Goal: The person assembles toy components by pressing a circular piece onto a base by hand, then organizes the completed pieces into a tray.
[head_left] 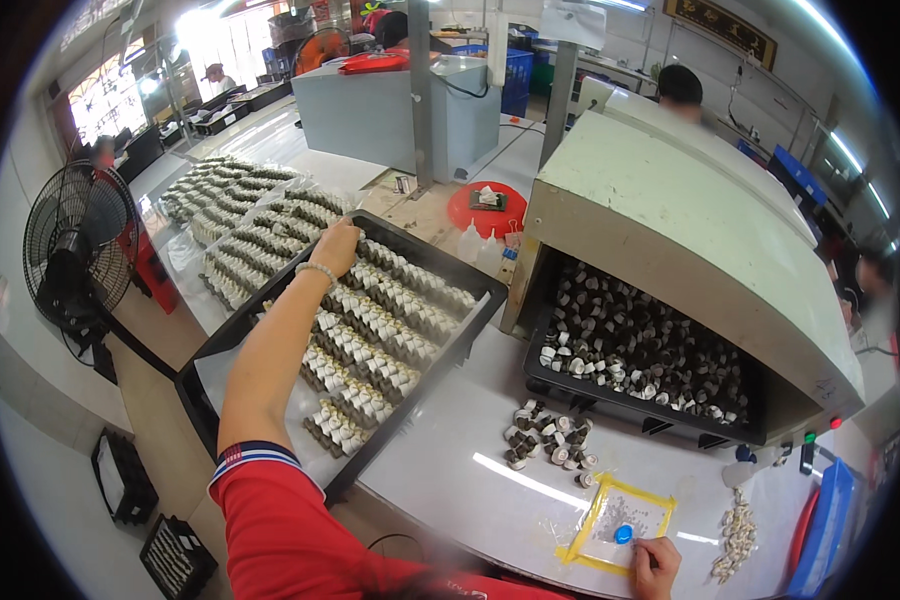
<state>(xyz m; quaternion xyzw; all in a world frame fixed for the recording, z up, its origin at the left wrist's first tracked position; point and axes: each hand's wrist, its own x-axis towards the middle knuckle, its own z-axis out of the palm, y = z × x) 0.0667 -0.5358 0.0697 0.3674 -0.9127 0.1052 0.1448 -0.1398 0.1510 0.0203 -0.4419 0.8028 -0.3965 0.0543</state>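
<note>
My left hand (337, 248) reaches over the far end of a black tray (470, 335), fingers curled down at a row's end; what they hold is hidden. Rows of small white-and-dark pieces (375, 335) stand packed in this tray. Low on the right, my right hand (655, 568) is closed beside a yellow-taped square (592, 540) on the white table. Anything between its fingers is too small to make out. Just left of its fingertips, a round blue object (623, 534) lies on the square, among tiny specks.
A pale machine housing (690, 230) covers a black bin (650, 405) of loose dark-and-white pieces. A loose pile (550, 437) of them lies in front. Small whitish parts (736, 540) are heaped at right. More rows (240, 225) stand behind the tray. A fan (75, 245) stands left.
</note>
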